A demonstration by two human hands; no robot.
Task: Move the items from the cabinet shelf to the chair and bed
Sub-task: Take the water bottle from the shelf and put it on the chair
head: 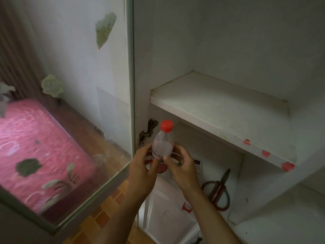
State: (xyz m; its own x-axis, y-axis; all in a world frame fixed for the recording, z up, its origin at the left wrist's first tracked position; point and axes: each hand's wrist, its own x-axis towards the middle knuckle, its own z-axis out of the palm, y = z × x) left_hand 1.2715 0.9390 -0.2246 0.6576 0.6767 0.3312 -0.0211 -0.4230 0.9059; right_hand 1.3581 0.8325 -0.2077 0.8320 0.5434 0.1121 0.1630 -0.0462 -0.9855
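A clear plastic bottle [162, 143] with a red cap stands upright in front of the open cabinet, just under the upper shelf [219, 110]. My left hand [143, 166] grips its lower part from the left. My right hand [181, 166] pinches its label from the right. Red-handled scissors [218, 192] lie on the lower shelf to the right of my hands. A white plastic bag [168, 208] with red print sits below my hands. The pink bed [35, 152] shows through the glass door at the left.
The glass cabinet door [98, 173] stands open at the left, its frame close to my left forearm. A metal hinge [147, 131] sits just behind the bottle. Orange tiled floor [105, 212] lies below. A small white device [198, 166] rests behind my right hand.
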